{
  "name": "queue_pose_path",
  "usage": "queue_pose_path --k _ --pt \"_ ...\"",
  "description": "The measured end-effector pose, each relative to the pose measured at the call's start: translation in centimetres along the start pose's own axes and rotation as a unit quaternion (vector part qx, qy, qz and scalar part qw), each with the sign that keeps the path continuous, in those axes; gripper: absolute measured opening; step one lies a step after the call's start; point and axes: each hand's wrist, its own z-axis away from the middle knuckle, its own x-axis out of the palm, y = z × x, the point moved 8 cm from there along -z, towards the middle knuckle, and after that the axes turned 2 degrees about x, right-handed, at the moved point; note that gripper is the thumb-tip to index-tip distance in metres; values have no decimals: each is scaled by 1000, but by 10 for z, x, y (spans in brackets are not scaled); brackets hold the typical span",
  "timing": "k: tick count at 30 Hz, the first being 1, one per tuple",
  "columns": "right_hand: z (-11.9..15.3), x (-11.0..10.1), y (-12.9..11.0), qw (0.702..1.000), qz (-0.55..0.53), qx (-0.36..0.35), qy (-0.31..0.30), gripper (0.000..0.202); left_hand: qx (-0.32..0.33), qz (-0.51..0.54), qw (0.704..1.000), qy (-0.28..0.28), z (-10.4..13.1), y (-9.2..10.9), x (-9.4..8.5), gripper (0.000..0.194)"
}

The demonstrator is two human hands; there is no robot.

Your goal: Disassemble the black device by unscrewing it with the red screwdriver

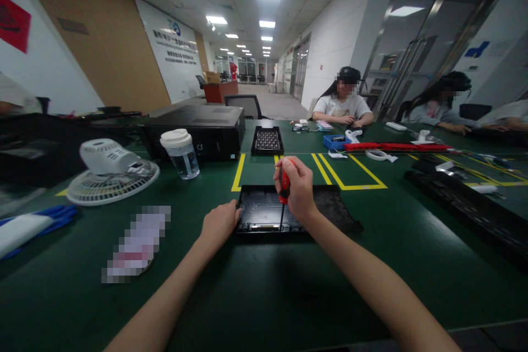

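Observation:
A black plastic panel (317, 212) with raised edges lies on the green table, its inner side facing up. My right hand (301, 190) is wrapped round the handle of a red and black screwdriver (284, 193). The shaft points straight down, and its tip meets the panel's near side, beside a thin light-coloured strip (265, 227). What exactly the tip touches is too small to tell. At the panel's left edge, my left hand (221, 223) grips the rim, its fingertips partly hidden.
Beyond the panel stands a black tray (267, 140) of small parts. To the left are a water cup (180, 154), a white fan (111, 173) and a large black case (198, 126). A long black housing (466, 214) lies right. A co-worker (342, 102) sits across the table.

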Motion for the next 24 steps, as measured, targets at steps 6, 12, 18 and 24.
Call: queue_pose_path --k 6,12,18,24 --pt "2 -4 -4 999 17 -9 39 21 -6 2 1000 -11 1 1 -1 34" --pt "4 -6 -5 998 18 -18 66 19 3 -2 1000 0 0 0 0 34" --pt "6 -8 -6 995 35 -26 89 19 7 5 1000 3 0 0 1 35" --pt "7 -10 -7 992 56 -33 110 19 5 11 1000 -2 -1 -1 2 35"
